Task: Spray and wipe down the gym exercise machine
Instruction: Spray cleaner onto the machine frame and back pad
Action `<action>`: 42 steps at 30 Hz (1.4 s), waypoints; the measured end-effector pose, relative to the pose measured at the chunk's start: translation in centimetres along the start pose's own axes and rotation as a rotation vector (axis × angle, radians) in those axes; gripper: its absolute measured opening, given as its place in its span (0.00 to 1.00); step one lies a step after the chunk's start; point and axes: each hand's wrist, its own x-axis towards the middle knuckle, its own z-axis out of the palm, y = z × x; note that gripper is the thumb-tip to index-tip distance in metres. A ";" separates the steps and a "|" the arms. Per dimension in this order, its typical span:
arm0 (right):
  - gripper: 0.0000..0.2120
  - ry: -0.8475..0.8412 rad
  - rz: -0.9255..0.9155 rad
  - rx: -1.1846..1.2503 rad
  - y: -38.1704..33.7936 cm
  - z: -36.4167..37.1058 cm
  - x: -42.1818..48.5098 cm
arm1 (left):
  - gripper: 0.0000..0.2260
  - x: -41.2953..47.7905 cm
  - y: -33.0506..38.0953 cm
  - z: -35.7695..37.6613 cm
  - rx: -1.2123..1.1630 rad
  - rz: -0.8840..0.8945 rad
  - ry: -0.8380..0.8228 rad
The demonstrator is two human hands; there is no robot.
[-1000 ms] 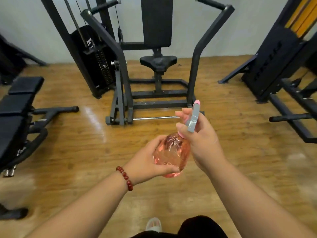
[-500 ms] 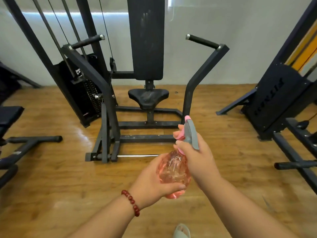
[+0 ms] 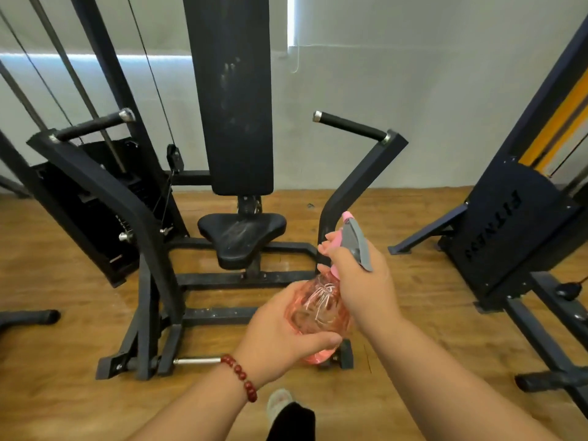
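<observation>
Weight stack point(image 3: 95, 198) noted far left of the fingers; exercise machine point(image 3: 356, 173) stands beyond the fingertips, pale streaks seen on its back pad point(image 3: 235, 106) and seat point(image 3: 241, 237); left hand point(image 3: 280, 338), bead bracelet point(image 3: 241, 380) at wrist, is cupped under the pink spray bottle point(image 3: 318, 307), fingers curled round its body; right hand point(image 3: 362, 284) is wrapped round the neck, fingers curled at the trigger below the grey spray head point(image 3: 356, 243); second machine point(image 3: 509, 237) stands well right of the fingers

Pale grey wall point(image 3: 445, 90), glossy wooden floor point(image 3: 63, 313), black-and-yellow weight machine point(image 3: 509, 233) at right.
</observation>
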 end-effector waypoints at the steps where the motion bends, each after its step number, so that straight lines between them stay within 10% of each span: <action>1: 0.07 0.000 -0.008 0.017 -0.4 0.2 2.0 | 0.28 2.2 0.0 -0.4 0.023 0.015 0.002; 17: 0.10 0.058 0.107 -0.041 -5.5 3.5 29.5 | 0.29 29.1 3.6 -5.6 0.022 0.073 -0.019; 42: 0.03 -0.201 0.111 -0.018 0.7 -10.3 43.1 | 0.28 39.9 7.3 9.1 0.058 -0.139 0.136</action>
